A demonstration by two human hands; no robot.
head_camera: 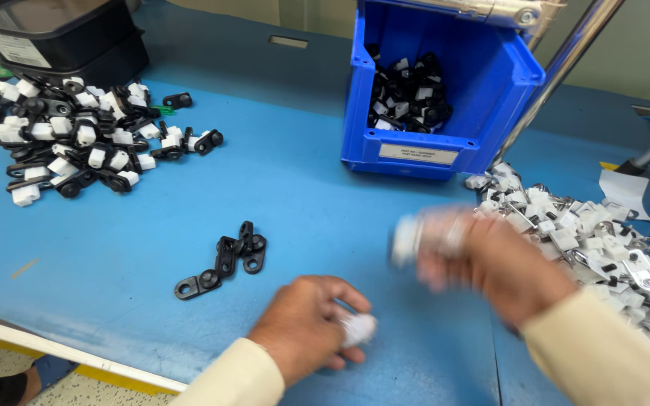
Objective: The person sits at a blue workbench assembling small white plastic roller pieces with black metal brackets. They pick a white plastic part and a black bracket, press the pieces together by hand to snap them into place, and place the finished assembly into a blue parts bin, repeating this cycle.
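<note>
Working at the lower middle of the frame, our left hand (306,323) curls closed around a small white plastic piece (357,328), which peeks out past the fingertips just above the blue tabletop (295,173). Our right hand (490,263) is a blur to its right, and it seems to pinch another small white part (408,239) at its fingertips, though the smear keeps us from being sure of the grip. We judge this to be a pick-and-join step, the two hands bringing small parts together; a next move would call for lining the pieces up squarely. The white piece looks small, smooth and blocky, its detail lost to blur. Near the left hand, toward centre frame, lie a few black plastic brackets with eyelets (223,263). A heap of joined black-and-white parts (69,135) sits upper left, a blue plastic bin (430,90) upper centre, and a pile of white clips and metal bits (588,240) at right.
</note>
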